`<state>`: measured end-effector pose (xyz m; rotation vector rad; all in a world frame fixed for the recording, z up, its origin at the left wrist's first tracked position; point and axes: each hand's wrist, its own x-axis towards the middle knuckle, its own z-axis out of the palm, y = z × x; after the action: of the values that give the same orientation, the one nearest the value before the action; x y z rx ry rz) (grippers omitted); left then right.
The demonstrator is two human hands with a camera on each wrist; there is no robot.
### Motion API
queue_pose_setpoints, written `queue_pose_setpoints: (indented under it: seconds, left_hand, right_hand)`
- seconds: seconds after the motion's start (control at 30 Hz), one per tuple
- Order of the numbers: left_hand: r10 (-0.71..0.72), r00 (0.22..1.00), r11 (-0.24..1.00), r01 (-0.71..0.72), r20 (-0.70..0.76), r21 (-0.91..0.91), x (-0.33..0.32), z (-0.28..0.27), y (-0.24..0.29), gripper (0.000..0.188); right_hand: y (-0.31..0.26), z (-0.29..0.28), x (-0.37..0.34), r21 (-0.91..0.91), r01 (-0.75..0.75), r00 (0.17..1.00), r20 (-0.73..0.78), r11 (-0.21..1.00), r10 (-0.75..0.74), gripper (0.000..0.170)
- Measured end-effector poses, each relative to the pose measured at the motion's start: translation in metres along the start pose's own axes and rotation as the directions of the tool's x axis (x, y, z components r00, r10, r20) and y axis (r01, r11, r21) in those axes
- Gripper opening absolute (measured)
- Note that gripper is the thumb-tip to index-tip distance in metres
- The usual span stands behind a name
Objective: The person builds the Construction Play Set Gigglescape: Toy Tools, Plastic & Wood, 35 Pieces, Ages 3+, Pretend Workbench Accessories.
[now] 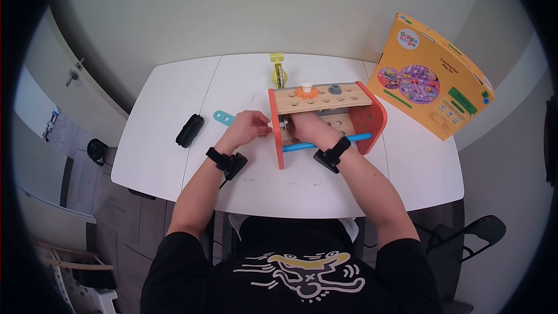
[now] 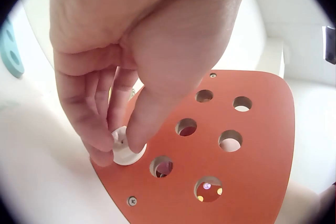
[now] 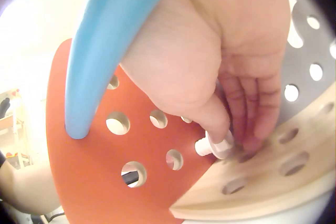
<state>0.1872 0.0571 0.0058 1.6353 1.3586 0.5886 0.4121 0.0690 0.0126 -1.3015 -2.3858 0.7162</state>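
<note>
A toy workbench with a red side panel [image 2: 247, 155], pale wooden shelves [image 3: 262, 182] and a blue rod [image 1: 299, 146] stands on the table. At the panel's outer face, my left hand [image 1: 247, 128] pinches the round head of a white toy bolt [image 2: 127, 153] between thumb and fingers. My right hand [image 1: 311, 128] reaches inside the bench, over the blue rod. Its thumb and fingers pinch a white toy nut [image 3: 223, 148] at the bolt's threaded end [image 3: 202, 147], close above the lower shelf.
On the bench top sit an orange gear [image 1: 306, 92] with a white bolt and a grey nut [image 1: 335, 89]. A yellow-green toy part [image 1: 277, 72] stands behind. Left lie a teal perforated strip [image 1: 222, 117] and a black case [image 1: 189, 130]. A yellow box [image 1: 433, 75] stands at right.
</note>
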Motion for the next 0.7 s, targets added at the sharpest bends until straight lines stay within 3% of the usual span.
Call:
queue_pose_setpoints:
  seconds: [0.2,0.27,0.33,0.5,0.6,0.67,0.7]
  left_hand:
    - [0.137,0.987,0.990,-0.139,-0.078,-0.011,-0.002,0.005,-0.005,0.013]
    - [0.058,0.998,0.947,-0.050,0.016,-0.318,0.000,0.002,-0.009,0.011]
    - [0.073,0.997,0.957,-0.067,0.013,-0.282,0.003,-0.001,-0.013,0.011]
    - [0.137,0.991,0.970,-0.133,0.004,-0.204,0.004,0.000,-0.015,0.012]
    - [0.094,0.996,0.982,-0.093,0.001,-0.166,0.003,-0.001,-0.011,0.016]
    - [-0.061,0.992,0.967,0.085,0.107,-0.241,0.003,0.000,-0.008,0.019]
    - [-0.060,0.993,0.967,0.084,0.106,-0.241,0.003,0.000,-0.009,0.019]
  right_hand:
    - [-0.008,-0.006,-0.004,-0.031,-0.032,0.998,0.044,0.999,0.033,0.029]
    - [-0.005,-0.004,-0.004,-0.041,-0.013,0.999,0.045,0.999,0.015,0.029]
    - [0.001,0.003,-0.003,-0.025,0.075,0.994,-0.077,0.997,-0.077,0.026]
    - [0.004,0.006,-0.001,-0.027,-0.008,0.998,-0.067,1.000,0.006,0.025]
    - [0.005,0.006,-0.001,-0.014,-0.007,0.998,-0.057,1.000,0.006,0.024]
    - [0.003,0.004,-0.002,-0.010,0.012,0.998,-0.059,1.000,-0.012,0.023]
    - [0.001,0.004,-0.002,-0.037,0.008,0.998,-0.060,0.999,-0.010,0.023]
